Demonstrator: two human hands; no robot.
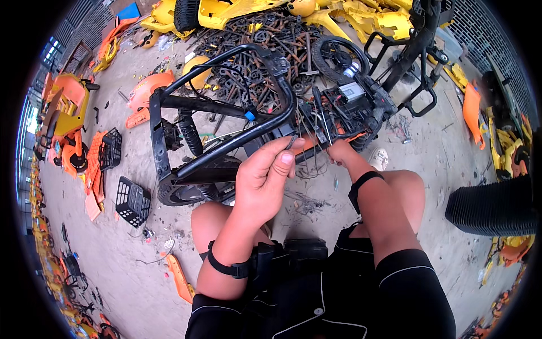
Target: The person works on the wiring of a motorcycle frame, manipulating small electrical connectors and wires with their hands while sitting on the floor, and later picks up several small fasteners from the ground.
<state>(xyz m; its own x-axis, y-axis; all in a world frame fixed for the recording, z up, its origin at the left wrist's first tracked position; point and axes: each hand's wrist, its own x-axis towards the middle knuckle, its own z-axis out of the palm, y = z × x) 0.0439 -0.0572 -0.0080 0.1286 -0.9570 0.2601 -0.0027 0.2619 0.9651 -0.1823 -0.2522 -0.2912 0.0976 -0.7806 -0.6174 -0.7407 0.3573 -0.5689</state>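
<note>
A partly stripped scooter with a black tubular frame (226, 53) lies in front of me. My left hand (262, 178) is raised over its near side, thumb and forefinger pinched on a short dark piece of cable (293, 141). Farther right, my right hand (342, 152) is closed at the lower end of a long slim tool (324, 117) with a dark upper part and a bright shaft; its exact kind is unclear. The tool stands over the scooter's exposed wiring (307, 121). A blue connector (249, 116) sits on the frame's cable.
Beyond the scooter lies a heap of dark metal parts (237, 85), with yellow body panels (384, 22) behind. Black baskets (132, 200) and orange panels (180, 277) lie at left. A stack of black baskets (494, 208) stands at right. Wire scraps (307, 203) litter the floor.
</note>
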